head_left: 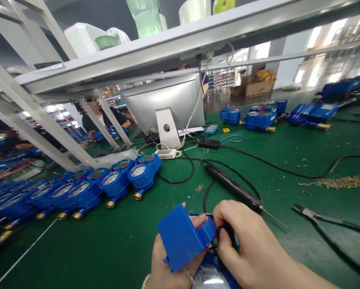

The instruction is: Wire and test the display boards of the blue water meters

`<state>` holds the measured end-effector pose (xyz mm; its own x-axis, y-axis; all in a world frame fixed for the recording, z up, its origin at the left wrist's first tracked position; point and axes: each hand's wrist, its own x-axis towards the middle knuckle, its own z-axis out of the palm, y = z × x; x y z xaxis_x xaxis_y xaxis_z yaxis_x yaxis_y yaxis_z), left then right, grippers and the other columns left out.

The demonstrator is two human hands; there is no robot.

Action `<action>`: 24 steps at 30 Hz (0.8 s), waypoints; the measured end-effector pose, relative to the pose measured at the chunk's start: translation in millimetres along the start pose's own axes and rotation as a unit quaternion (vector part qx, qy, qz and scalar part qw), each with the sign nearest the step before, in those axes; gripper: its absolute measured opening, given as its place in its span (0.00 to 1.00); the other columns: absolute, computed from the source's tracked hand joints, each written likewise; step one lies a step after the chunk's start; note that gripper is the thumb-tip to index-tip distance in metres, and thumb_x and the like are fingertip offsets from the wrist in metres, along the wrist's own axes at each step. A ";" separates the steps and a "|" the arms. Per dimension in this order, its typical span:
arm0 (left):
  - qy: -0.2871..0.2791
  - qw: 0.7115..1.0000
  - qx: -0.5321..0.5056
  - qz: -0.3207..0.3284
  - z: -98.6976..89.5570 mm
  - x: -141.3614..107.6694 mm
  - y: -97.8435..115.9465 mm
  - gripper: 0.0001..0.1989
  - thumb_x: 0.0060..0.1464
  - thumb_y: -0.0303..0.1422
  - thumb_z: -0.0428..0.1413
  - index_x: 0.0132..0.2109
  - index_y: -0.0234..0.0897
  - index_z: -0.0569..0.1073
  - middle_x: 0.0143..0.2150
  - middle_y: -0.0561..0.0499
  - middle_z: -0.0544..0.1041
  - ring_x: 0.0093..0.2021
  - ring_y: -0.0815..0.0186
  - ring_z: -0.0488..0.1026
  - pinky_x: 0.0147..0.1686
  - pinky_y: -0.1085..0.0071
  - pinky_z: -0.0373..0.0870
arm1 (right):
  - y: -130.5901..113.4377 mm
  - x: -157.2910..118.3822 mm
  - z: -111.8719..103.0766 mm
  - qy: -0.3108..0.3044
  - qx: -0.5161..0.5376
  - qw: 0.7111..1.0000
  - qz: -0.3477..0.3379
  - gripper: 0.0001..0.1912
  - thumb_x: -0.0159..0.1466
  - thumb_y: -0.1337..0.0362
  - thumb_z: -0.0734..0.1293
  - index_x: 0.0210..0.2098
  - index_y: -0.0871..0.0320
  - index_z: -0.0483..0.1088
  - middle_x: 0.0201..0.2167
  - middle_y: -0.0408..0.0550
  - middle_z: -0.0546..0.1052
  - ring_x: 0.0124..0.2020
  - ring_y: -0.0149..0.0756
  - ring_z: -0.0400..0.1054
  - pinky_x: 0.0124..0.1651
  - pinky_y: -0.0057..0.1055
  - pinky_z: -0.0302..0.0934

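Note:
At the bottom centre, a blue plastic cover [180, 237] is held up in my left hand [163, 267], whose fingers wrap behind it. Just below and right of the cover lies a blue water meter [212, 277] with a clear round dial window, cut off by the bottom edge. My right hand [249, 241] is closed in a pinch at the meter's upper side, beside the cover's small raised part. Something dark shows between thumb and forefinger, but its kind is hidden. A black electric screwdriver [232, 184] lies just beyond my right hand.
Cutting pliers [312, 214] lie at right, near scattered wire clippings [345, 180]. Rows of blue water meters [113, 178] stand at left; more meters [259, 118] sit at back right. A monitor [167, 104] stands under a shelf [167, 44]. Cables cross the green mat. A person [103, 118] sits beyond.

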<state>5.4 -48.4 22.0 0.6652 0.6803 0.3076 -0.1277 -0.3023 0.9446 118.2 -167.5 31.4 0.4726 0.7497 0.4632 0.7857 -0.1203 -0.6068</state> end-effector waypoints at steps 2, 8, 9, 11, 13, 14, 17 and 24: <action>-0.007 0.999 0.016 -0.030 -4.3 0.2 -4.7 0.13 0.44 0.40 0.66 0.39 0.41 0.83 0.44 0.45 0.82 0.51 0.48 0.75 0.58 0.58 0.66 | 1.9 0.3 1.1 -0.020 -0.053 0.998 -0.005 0.06 0.56 0.73 0.56 0.30 0.58 0.61 0.27 0.47 0.67 0.29 0.39 0.58 0.31 0.33 0.48; -0.097 0.993 0.021 -0.066 -15.6 3.7 -15.1 0.19 0.51 0.38 0.62 0.50 0.40 0.78 0.55 0.42 0.76 0.56 0.47 0.70 0.57 0.57 0.67 | 7.8 1.0 -0.7 -0.006 -0.076 0.997 -0.017 0.08 0.59 0.73 0.57 0.32 0.58 0.65 0.26 0.46 0.68 0.28 0.39 0.60 0.31 0.33 0.48; -0.092 0.993 0.016 -0.068 -16.3 4.2 -15.7 0.19 0.52 0.39 0.62 0.51 0.40 0.77 0.55 0.42 0.75 0.58 0.48 0.69 0.59 0.57 0.65 | 8.4 1.5 -1.7 0.019 -0.061 0.998 -0.029 0.08 0.60 0.73 0.58 0.33 0.58 0.66 0.26 0.45 0.69 0.28 0.38 0.61 0.31 0.33 0.49; -0.093 0.993 -0.007 -0.075 -17.4 5.2 -15.9 0.20 0.53 0.40 0.61 0.52 0.40 0.76 0.56 0.42 0.75 0.59 0.49 0.67 0.60 0.57 0.63 | 9.5 2.6 -4.0 0.064 -0.029 0.996 -0.063 0.08 0.62 0.74 0.58 0.34 0.58 0.66 0.28 0.44 0.70 0.30 0.36 0.62 0.34 0.32 0.52; -0.118 0.988 -0.048 -0.083 -18.9 6.5 -14.9 0.22 0.54 0.42 0.59 0.54 0.38 0.74 0.57 0.40 0.74 0.58 0.49 0.69 0.59 0.57 0.64 | 11.2 3.2 -5.3 0.078 -0.007 0.991 -0.111 0.09 0.63 0.75 0.58 0.37 0.58 0.67 0.33 0.46 0.71 0.34 0.36 0.63 0.38 0.32 0.55; -0.137 0.984 -0.075 -0.086 -20.0 7.2 -14.2 0.24 0.54 0.43 0.59 0.55 0.38 0.73 0.56 0.39 0.74 0.57 0.49 0.70 0.58 0.57 0.66 | 12.3 3.2 -5.4 0.076 0.006 0.989 -0.125 0.09 0.63 0.76 0.58 0.37 0.58 0.66 0.35 0.46 0.71 0.36 0.36 0.63 0.39 0.32 0.56; -0.168 0.965 -0.176 -0.097 -23.8 9.7 -12.1 0.22 0.54 0.43 0.59 0.54 0.39 0.75 0.55 0.39 0.75 0.57 0.49 0.70 0.57 0.57 0.66 | 16.1 2.2 -5.0 0.069 0.047 0.992 -0.092 0.10 0.60 0.77 0.57 0.35 0.58 0.63 0.32 0.44 0.70 0.33 0.33 0.63 0.36 0.31 0.57; -0.168 0.917 -0.327 -0.156 -31.6 12.8 -13.2 0.14 0.56 0.41 0.57 0.48 0.45 0.78 0.45 0.45 0.82 0.52 0.53 0.74 0.56 0.56 0.67 | 13.3 10.7 -19.6 -0.095 0.264 0.957 0.068 0.07 0.64 0.69 0.61 0.38 0.56 0.71 0.32 0.41 0.75 0.33 0.31 0.68 0.36 0.25 0.63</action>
<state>-7.6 -14.6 17.1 0.9199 0.3874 0.0614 -0.2326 0.4128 0.8806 141.6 -173.9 40.9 0.4348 0.8616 0.2619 0.3877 0.0834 -0.9180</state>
